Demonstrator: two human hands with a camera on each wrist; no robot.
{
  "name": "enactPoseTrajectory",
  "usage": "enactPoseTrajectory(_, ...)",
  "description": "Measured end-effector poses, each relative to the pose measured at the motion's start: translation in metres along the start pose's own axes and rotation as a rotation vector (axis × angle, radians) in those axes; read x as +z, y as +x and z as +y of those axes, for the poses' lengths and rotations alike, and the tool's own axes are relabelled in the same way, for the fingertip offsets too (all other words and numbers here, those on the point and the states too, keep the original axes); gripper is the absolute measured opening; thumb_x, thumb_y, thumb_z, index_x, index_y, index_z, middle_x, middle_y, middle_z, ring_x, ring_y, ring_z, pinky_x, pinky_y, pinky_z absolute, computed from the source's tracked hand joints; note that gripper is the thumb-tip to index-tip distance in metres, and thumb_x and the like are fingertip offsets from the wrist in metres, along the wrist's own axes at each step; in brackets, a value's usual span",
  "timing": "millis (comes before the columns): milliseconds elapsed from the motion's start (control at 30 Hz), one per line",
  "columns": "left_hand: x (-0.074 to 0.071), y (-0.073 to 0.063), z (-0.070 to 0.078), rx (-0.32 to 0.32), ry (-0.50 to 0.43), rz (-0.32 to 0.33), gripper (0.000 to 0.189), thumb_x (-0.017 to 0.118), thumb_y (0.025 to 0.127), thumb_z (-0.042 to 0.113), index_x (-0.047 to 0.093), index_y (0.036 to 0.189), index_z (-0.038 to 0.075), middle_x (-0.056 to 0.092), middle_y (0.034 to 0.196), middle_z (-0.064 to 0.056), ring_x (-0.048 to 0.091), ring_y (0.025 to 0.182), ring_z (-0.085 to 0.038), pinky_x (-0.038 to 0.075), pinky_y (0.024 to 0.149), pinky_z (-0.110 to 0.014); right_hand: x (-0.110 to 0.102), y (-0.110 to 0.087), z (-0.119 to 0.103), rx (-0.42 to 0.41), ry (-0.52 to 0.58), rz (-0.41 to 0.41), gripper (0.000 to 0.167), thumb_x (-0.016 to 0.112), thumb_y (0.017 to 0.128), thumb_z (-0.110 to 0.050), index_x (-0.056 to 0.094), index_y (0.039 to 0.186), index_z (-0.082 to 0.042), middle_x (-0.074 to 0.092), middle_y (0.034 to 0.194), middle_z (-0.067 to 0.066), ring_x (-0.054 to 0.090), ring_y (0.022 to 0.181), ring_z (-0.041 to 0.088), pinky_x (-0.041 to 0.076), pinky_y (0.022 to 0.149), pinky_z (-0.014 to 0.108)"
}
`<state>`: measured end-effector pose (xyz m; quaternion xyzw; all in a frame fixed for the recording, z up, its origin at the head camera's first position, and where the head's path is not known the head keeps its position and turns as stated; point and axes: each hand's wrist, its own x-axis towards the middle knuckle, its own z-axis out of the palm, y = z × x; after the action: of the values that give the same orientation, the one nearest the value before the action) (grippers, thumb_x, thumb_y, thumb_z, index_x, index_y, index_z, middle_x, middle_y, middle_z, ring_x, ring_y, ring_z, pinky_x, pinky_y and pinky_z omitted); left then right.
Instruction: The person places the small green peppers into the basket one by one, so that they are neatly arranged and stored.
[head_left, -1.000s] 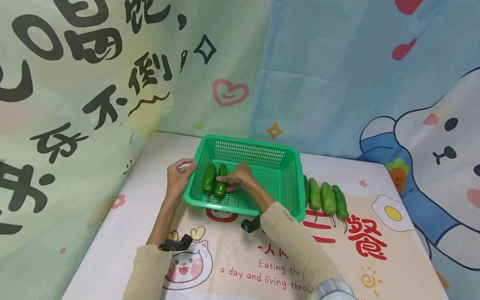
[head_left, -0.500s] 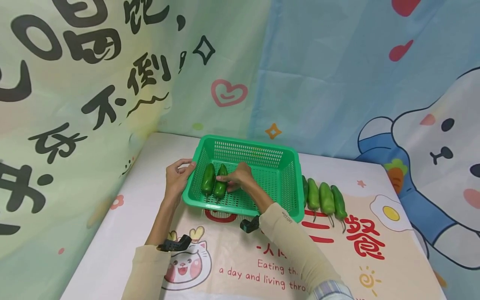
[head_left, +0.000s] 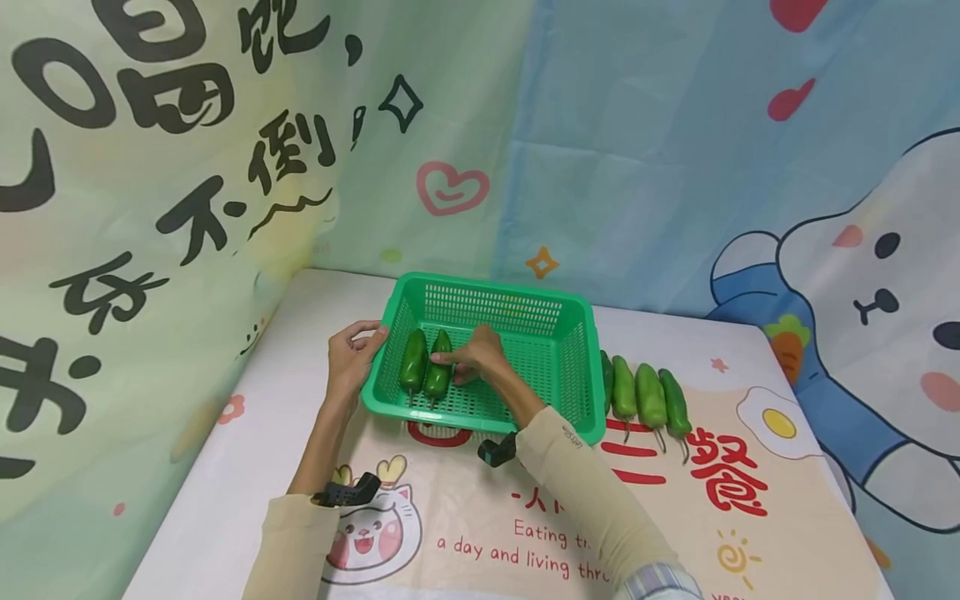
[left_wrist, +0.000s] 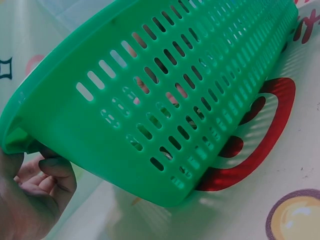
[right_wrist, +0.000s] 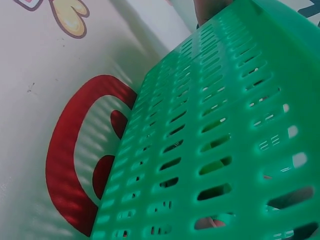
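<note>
In the head view a green plastic basket (head_left: 576, 379) with slotted walls stands on the table. My left hand (head_left: 349, 360) grips its left rim; the left wrist view shows that hand's curled fingers (left_wrist: 59, 170) under the rim. Inside the basket, at the left end, two glossy green peppers lie side by side, stems toward me. My right hand (head_left: 480, 352) reaches in over the front rim and holds the right-hand pepper (head_left: 437, 383), one digit across its top. The other pepper (head_left: 413, 362) lies just left. In the right wrist view the basket wall (right_wrist: 240, 180) mostly hides the right hand.
Several more green peppers (head_left: 651, 396) lie in a row on the table just right of the basket, one partly hidden by its wall. A printed cloth (head_left: 675, 533) covers the table. Printed curtains (head_left: 622, 167) hang behind and at the left.
The whole scene shifts slightly left as the head view turns a little. Both hands, the basket and the peppers keep the same places relative to each other.
</note>
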<state>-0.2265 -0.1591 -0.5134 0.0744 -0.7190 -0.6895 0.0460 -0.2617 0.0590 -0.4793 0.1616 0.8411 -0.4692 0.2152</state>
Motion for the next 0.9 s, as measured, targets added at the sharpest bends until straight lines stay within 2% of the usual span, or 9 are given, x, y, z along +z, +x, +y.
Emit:
enactPoseTrajectory(67,0.001,-0.001,0.001,-0.004,-0.010,-0.002,0.037,0.070,0.109,0.025,0.071,0.132,-0.004,0.084,0.092,-0.013,0.075,0.066,-0.008,0.061,0.061,-0.021,-0.002,-0.003,0.000,0.001,0.008,0.002,0.102,0.096,0.086,-0.030,0.039,0.160,0.008,0.078,0.104,0.021,0.082,0.075,0.029,0.068,0.084,0.037)
enactPoseTrajectory(133,0.003,-0.001,0.001,-0.004,-0.013,-0.006,0.038,0.070,0.109,0.025,0.071,0.133,-0.004,0.084,0.092,-0.011,0.075,0.066,-0.007,0.061,0.061,-0.021,-0.005,-0.005,0.001,0.001,0.032,-0.002,0.101,0.096,0.086,-0.028,0.038,0.161,0.008,0.078,0.103,0.022,0.083,0.075,0.029,0.069,0.080,0.037)
enactPoseTrajectory(300,0.007,0.000,0.002,0.014,0.002,-0.020,0.037,0.069,0.109,0.025,0.071,0.133,-0.003,0.083,0.094,-0.014,0.075,0.068,-0.007,0.061,0.063,-0.021,-0.012,-0.009,0.005,-0.004,0.086,-0.018,0.099,0.093,0.090,-0.024,0.034,0.162,0.008,0.077,0.119,0.028,0.083,0.095,0.038,0.069,0.084,0.041)
enactPoseTrajectory(433,0.009,0.001,0.002,0.018,0.004,-0.020,0.036,0.070,0.109,0.026,0.072,0.132,-0.002,0.083,0.096,-0.015,0.076,0.070,-0.008,0.062,0.064,-0.022,-0.021,-0.013,0.007,-0.003,0.087,-0.033,0.095,0.092,0.091,-0.028,0.037,0.159,0.009,0.077,0.123,0.028,0.083,0.099,0.036,0.068,0.088,0.041)
enactPoseTrajectory(567,0.007,-0.001,0.001,0.006,0.009,-0.020,0.038,0.070,0.109,0.027,0.072,0.132,-0.002,0.083,0.094,-0.011,0.075,0.070,-0.007,0.062,0.064,-0.021,-0.030,-0.022,0.010,-0.020,0.073,-0.019,0.079,0.095,0.088,-0.028,0.052,0.143,0.009,0.079,0.115,0.024,0.084,0.095,0.033,0.068,0.088,0.042)
enactPoseTrajectory(733,0.002,-0.006,0.001,-0.009,0.012,-0.009,0.038,0.070,0.109,0.027,0.071,0.133,-0.003,0.082,0.087,0.001,0.075,0.070,-0.006,0.061,0.064,-0.020,-0.041,-0.035,0.020,-0.087,0.092,-0.014,0.051,0.097,0.085,-0.026,0.073,0.116,0.006,0.082,0.104,0.020,0.084,0.092,0.030,0.067,0.092,0.046)
enactPoseTrajectory(900,0.001,-0.008,0.003,-0.004,0.014,0.000,0.039,0.069,0.109,0.027,0.071,0.134,-0.003,0.081,0.086,0.004,0.075,0.070,-0.006,0.061,0.064,-0.020,-0.054,-0.050,0.033,-0.149,0.172,-0.053,0.038,0.096,0.086,-0.024,0.081,0.107,0.004,0.083,0.101,0.021,0.084,0.094,0.034,0.064,0.101,0.051)
